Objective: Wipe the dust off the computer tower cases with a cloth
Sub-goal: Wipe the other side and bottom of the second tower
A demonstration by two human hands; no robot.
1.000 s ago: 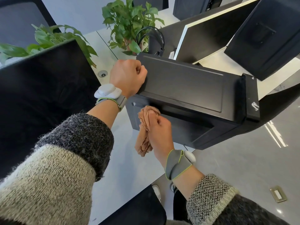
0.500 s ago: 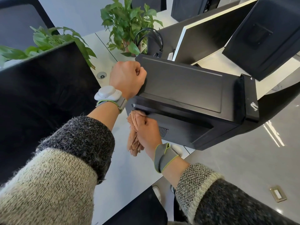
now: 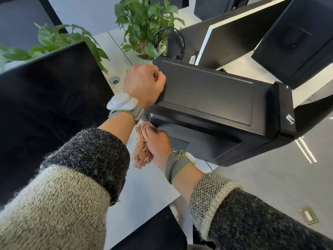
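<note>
My left hand point(image 3: 144, 83) is gripping the tower point(image 3: 216, 98) at the desk point(image 3: 147, 186) edge to steady it - my right hand point(image 3: 159, 143) is clutching the cloth point(image 3: 142, 154), rubbing its side.

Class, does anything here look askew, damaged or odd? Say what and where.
The computer tower is tilted, not upright: the left hand grips its left corner while the right hand presses the cloth against its lower face. A white mark, perhaps a scuff or label scrap, sits at the tower's right end.
</note>
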